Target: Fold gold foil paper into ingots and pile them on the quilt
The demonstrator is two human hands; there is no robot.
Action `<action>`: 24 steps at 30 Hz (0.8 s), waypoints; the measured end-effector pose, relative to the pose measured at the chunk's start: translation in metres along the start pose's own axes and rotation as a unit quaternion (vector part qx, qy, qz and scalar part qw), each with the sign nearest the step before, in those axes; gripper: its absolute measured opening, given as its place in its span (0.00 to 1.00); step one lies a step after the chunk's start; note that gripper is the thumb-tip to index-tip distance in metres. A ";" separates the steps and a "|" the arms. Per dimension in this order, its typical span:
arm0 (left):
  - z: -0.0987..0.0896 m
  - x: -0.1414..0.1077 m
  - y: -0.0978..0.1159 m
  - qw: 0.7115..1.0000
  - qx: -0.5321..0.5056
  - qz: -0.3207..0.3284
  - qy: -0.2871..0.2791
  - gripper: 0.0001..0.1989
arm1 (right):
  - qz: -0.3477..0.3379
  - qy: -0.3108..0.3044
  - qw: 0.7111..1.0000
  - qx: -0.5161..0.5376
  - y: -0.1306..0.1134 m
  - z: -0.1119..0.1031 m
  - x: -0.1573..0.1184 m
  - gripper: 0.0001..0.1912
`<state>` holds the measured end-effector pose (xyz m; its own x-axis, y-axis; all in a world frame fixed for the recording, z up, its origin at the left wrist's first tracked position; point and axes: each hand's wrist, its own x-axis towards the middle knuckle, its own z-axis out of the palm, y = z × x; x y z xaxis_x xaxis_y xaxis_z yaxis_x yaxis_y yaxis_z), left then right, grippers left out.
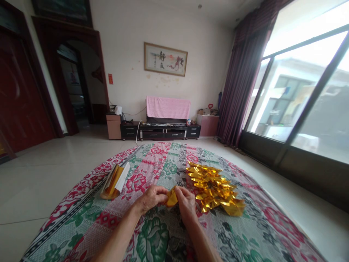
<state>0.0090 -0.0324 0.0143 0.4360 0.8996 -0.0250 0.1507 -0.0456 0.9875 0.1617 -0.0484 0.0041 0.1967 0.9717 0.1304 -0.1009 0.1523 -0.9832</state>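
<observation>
Between my two hands is a small folded piece of gold foil paper (171, 197), held just above the flowered cloth. My left hand (153, 198) pinches its left side with thumb and fingers. On the other side, my right hand (185, 199) grips the top right edge, fingers closed. Just right of my right hand lies a heap of folded gold foil pieces (212, 185), overlapping in rows with pointed ends. Farther off to the left rests a curled stack of gold foil sheets (113, 183), its pale backing showing on the outside.
A flowered cloth (155, 233) in red, green and grey covers the round surface before me. Across the tiled floor (68, 154) stands a low black cabinet (163, 134) with a pink cloth (168, 106) above it. A large window (294, 94) and purple curtain (234, 80) are at the right.
</observation>
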 end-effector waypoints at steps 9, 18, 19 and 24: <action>0.003 0.005 -0.005 0.996 0.049 0.031 0.067 0.16 | -0.069 -0.053 0.990 -0.112 -0.005 0.002 -0.007 0.16; 0.005 0.004 -0.001 0.992 0.094 0.060 0.065 0.12 | -0.040 -0.092 0.989 -0.111 -0.007 0.000 -0.003 0.15; 0.005 0.004 -0.001 0.991 0.100 0.064 0.060 0.11 | -0.036 -0.094 0.989 -0.112 -0.008 0.000 -0.003 0.15; 0.007 0.005 -0.003 0.994 0.087 0.055 0.035 0.11 | -0.041 -0.093 0.987 -0.121 -0.010 -0.003 -0.003 0.15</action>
<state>0.0164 -0.0310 0.0104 0.3967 0.9126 0.0991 0.2588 -0.2148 0.9417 0.1648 -0.0536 0.0134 0.0092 0.9777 0.2100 0.1478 0.2064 -0.9672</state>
